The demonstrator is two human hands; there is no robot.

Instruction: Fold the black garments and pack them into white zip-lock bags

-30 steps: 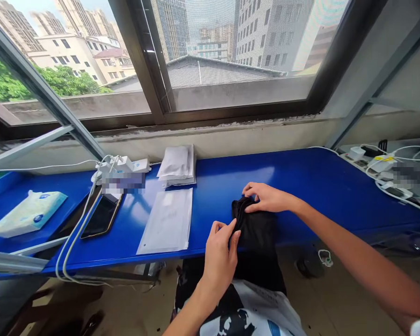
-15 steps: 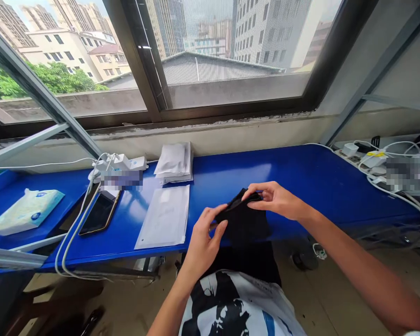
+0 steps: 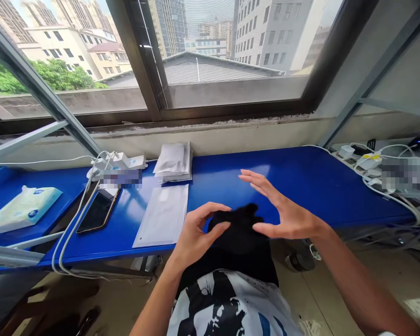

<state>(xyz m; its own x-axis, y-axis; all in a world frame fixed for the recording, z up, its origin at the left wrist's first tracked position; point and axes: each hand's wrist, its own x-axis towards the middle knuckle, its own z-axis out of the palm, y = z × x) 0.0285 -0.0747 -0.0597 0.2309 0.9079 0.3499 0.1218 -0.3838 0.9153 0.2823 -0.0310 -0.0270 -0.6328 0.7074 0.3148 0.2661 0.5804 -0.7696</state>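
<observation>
A piece of black cloth is bunched at the desk's front edge, just above my lap, with an uneven upper edge. My left hand grips its left side between thumb and fingers. To the right, my right hand is open, its fingers stretched up and away from the thumb. That thumb is close to the cloth's right side; I cannot tell whether it touches. The cloth's lower part merges with the dark clothing on my lap.
On the blue desk, a flat white pouch lies left of the cloth, with a stack of pouches behind it. Further left are a phone, white cables and a tissue pack. More chargers sit at right.
My right hand has let go of the cloth's upper edge and opened out to the right. The cloth has sagged slightly lower, while my left hand stays at its left side.
</observation>
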